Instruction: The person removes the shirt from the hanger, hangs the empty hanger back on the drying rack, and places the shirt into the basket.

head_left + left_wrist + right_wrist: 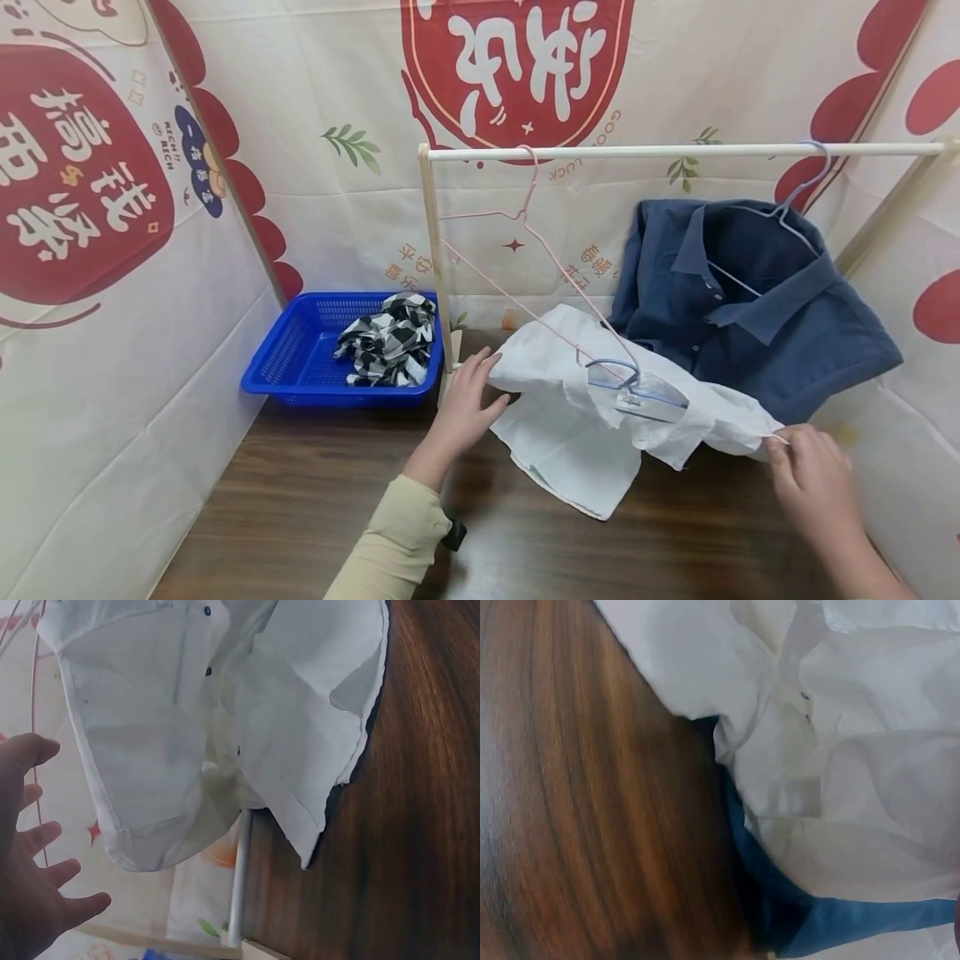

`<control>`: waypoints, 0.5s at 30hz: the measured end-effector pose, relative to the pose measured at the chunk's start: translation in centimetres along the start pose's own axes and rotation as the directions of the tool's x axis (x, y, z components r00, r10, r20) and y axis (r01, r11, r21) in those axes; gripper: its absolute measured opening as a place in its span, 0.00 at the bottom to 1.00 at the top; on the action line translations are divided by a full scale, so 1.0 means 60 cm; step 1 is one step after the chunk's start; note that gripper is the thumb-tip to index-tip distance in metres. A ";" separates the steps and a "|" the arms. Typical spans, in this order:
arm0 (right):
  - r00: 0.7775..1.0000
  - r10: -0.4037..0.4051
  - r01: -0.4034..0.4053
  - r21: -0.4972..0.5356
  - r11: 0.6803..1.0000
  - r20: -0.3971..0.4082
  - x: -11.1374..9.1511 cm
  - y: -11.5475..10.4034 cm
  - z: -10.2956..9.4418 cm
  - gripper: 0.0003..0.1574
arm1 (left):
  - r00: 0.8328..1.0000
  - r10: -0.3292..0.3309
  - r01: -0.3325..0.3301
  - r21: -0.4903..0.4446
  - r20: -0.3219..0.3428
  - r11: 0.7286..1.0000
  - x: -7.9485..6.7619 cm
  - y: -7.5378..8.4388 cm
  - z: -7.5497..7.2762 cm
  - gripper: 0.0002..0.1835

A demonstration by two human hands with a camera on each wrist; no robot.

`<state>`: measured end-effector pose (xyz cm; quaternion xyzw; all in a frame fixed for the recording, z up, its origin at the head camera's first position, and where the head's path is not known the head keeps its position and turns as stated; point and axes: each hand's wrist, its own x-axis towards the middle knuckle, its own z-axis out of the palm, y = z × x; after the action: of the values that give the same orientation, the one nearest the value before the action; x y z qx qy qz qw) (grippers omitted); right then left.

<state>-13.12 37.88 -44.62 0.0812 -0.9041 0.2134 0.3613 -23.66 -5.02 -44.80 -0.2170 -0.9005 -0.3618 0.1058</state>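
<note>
A white shirt (570, 458) with a blue-grey hanger (652, 398) in its collar spreads above the wooden table in the head view. My right hand (813, 475) pinches the end of its right-side sleeve. At the opposite side, my left hand (467, 400) has its fingers spread beside the shirt's edge. In the left wrist view those fingers (86, 907) are apart from the cloth, with nothing between them. A pink hanger (551, 250) hangs from the rod and overlaps the shirt's collar. The right wrist view is mostly white cloth (885, 795), with little of the hand showing.
A navy shirt (750, 308) hangs on a purple hanger (806, 179) behind the white one. The white rod (637, 152) runs between wooden posts. A blue basket (300, 388) with a black-and-white checked cloth (390, 342) stands at the left. Printed cloth walls enclose the table (315, 500).
</note>
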 end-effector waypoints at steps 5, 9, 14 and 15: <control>0.999 -0.035 0.035 0.025 0.999 -0.012 0.000 -0.014 0.005 0.11 | 1.000 0.017 -0.017 -0.041 -0.006 0.999 -0.008 -0.017 0.006 0.32; 0.997 -0.071 0.073 0.062 0.995 -0.043 -0.001 -0.022 0.010 0.10 | 0.999 0.043 -0.044 -0.059 -0.016 0.997 -0.013 -0.027 0.011 0.29; 0.993 -0.106 0.110 0.096 0.989 -0.045 -0.001 -0.036 0.016 0.10 | 0.997 0.012 -0.021 -0.123 -0.072 0.992 -0.021 -0.037 0.008 0.25; 0.993 -0.113 0.117 0.102 0.988 -0.041 -0.001 -0.039 0.017 0.10 | 0.996 0.007 -0.019 -0.143 -0.090 0.990 -0.022 -0.039 0.007 0.24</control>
<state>-12.97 35.31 -44.54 0.1482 -0.8790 0.2403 0.3841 -23.60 -6.67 -46.96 -0.2136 -0.8651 -0.4341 0.1323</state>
